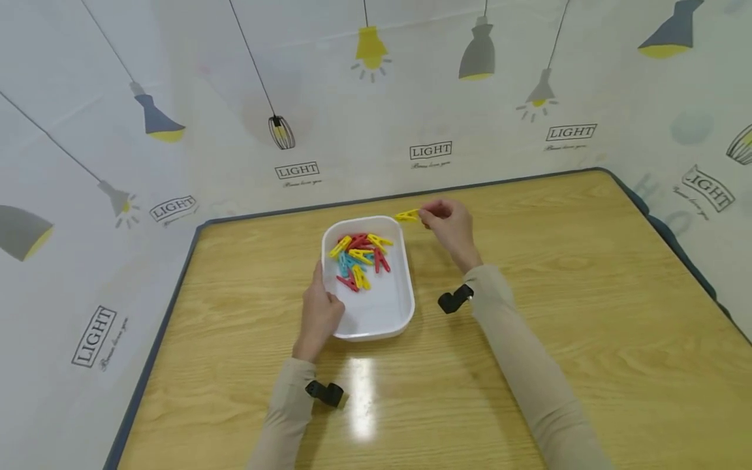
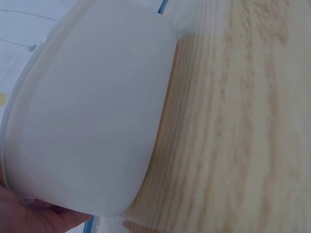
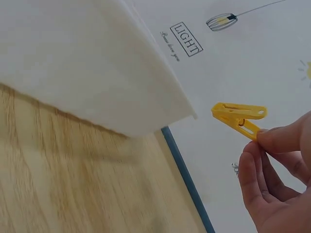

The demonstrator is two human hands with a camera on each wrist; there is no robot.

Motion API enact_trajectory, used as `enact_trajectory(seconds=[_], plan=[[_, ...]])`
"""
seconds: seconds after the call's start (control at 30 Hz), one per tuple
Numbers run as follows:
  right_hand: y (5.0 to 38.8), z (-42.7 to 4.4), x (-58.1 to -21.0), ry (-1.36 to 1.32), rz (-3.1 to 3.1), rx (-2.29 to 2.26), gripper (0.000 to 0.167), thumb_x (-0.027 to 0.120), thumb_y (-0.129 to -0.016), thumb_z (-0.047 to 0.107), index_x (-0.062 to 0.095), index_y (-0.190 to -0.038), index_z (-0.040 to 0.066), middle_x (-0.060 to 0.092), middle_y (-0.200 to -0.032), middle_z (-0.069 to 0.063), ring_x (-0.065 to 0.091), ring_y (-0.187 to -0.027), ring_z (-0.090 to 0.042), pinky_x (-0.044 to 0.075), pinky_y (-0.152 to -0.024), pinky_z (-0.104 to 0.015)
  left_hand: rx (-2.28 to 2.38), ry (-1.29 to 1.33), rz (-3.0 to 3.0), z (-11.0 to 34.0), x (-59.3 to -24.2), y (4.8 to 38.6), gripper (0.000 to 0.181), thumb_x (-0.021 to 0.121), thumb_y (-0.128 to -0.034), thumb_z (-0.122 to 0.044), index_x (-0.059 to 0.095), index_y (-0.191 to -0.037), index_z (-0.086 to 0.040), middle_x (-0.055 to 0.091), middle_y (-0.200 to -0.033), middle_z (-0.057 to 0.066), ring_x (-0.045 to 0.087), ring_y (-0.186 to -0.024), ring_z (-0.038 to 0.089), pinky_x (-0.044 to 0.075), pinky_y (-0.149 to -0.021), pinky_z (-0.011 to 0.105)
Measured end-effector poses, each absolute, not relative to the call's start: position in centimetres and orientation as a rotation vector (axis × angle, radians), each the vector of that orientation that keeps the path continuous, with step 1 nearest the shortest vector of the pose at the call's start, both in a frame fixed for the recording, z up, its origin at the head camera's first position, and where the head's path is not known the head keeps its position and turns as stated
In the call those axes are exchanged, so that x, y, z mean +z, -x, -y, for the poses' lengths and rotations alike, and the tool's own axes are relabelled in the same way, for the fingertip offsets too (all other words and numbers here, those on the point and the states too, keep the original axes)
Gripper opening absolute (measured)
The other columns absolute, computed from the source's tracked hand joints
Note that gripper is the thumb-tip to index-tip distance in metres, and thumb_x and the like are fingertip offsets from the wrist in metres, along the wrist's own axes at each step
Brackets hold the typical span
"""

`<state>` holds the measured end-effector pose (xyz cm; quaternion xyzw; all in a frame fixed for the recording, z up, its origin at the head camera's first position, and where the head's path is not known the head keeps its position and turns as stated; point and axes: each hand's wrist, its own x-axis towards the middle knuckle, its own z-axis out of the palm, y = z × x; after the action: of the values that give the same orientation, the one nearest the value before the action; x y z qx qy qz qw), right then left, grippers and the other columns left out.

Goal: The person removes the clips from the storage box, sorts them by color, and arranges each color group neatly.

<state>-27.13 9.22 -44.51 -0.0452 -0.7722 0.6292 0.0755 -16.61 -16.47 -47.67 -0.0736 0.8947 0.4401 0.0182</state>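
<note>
A white tray [image 1: 382,307] holds several red, yellow and blue clothespins, mostly toward its far end. My left hand [image 1: 320,312] grips the tray's left side, thumb over the rim; in the left wrist view the hand [image 2: 34,216] shows at the corner beside the tray's outer wall [image 2: 92,107]. At the tray's far right corner, my right hand [image 1: 451,228] pinches a yellow clothespin [image 1: 407,215] between thumb and fingertips. The right wrist view shows that clothespin [image 3: 238,115] by one leg, apart from the tray [image 3: 87,68], with the right hand [image 3: 279,170] behind it.
The wooden table [image 1: 564,274] spreads around the tray, with a dark edging [image 1: 294,212] along its far side. Behind it stands a pale wall covering [image 1: 364,130] printed with lamps. A black band with a small device [image 1: 455,299] is on the right wrist, another [image 1: 325,393] on the left.
</note>
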Motion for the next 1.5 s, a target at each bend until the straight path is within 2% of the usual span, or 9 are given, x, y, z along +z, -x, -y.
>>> enact_trajectory(seconds=[0.1,0.33,0.6,0.8,1.17,1.4,1.5], plan=[[27.1,-9.8,-44.9,0.172,2.332,1.872,0.015,0.072,-0.093,0.013,0.071,-0.1,0.0,0.07,-0.088,-0.001,0.063,-0.074,-0.005,0.058,-0.074,-0.021,1.376,0.239,-2.773,16.5,-47.6,16.5,0.078,0.043,-0.0906,0.01,0.015,-0.162,-0.002,0.033,-0.161,0.025,0.043,-0.143,0.037,0.046,-0.11,0.049],[26.8,-10.8,-46.3,0.2,2.398,1.839,0.017,0.071,-0.092,0.013,0.071,-0.1,-0.001,0.07,-0.091,-0.006,0.064,-0.075,-0.008,0.059,-0.076,-0.025,1.376,0.216,-2.798,16.6,-47.7,16.4,0.077,0.042,-0.0895,0.011,0.016,-0.161,0.0,0.034,-0.16,0.027,0.042,-0.143,0.038,0.044,-0.112,0.049],[26.4,-11.3,-48.1,0.259,2.519,1.67,0.014,0.071,-0.088,0.019,0.072,-0.091,0.005,0.071,-0.094,-0.009,0.061,-0.086,-0.019,0.048,-0.078,-0.027,1.377,0.218,-2.806,16.8,-47.8,16.4,0.078,0.042,-0.0896,0.011,0.015,-0.162,-0.001,0.034,-0.16,0.027,0.042,-0.143,0.038,0.043,-0.113,0.049],[25.8,-11.0,-49.3,0.256,2.658,1.533,0.013,0.071,-0.085,0.017,0.074,-0.089,0.005,0.072,-0.092,-0.011,0.06,-0.083,-0.022,0.047,-0.071,-0.028,1.391,0.221,-2.797,16.8,-47.6,16.4,0.078,0.042,-0.089,0.011,0.015,-0.161,-0.001,0.034,-0.16,0.027,0.044,-0.142,0.037,0.046,-0.111,0.05],[25.2,-10.9,-49.4,0.23,2.725,1.388,0.014,0.073,-0.086,0.015,0.077,-0.091,0.002,0.076,-0.094,-0.016,0.064,-0.083,-0.026,0.051,-0.076,-0.034,1.395,0.225,-2.78,16.5,-47.3,16.4,0.077,0.041,-0.0913,0.01,0.015,-0.162,-0.002,0.033,-0.161,0.025,0.043,-0.143,0.037,0.045,-0.112,0.05],[25.1,-11.4,-48.9,0.226,2.707,1.356,0.015,0.074,-0.087,0.016,0.079,-0.091,0.002,0.077,-0.092,-0.016,0.065,-0.084,-0.026,0.048,-0.074,-0.031,1.396,0.211,-2.787,16.5,-47.4,16.6,0.077,0.042,-0.0911,0.01,0.016,-0.162,-0.003,0.036,-0.159,0.027,0.046,-0.14,0.039,0.047,-0.109,0.05],[25.1,-11.3,-48.4,0.192,2.682,1.37,0.015,0.074,-0.088,0.016,0.079,-0.091,0.003,0.077,-0.091,-0.016,0.066,-0.083,-0.027,0.05,-0.078,-0.035,1.394,0.197,-2.789,16.4,-47.4,16.5,0.077,0.042,-0.0904,0.011,0.016,-0.162,-0.003,0.037,-0.158,0.028,0.047,-0.139,0.04,0.048,-0.109,0.05]])
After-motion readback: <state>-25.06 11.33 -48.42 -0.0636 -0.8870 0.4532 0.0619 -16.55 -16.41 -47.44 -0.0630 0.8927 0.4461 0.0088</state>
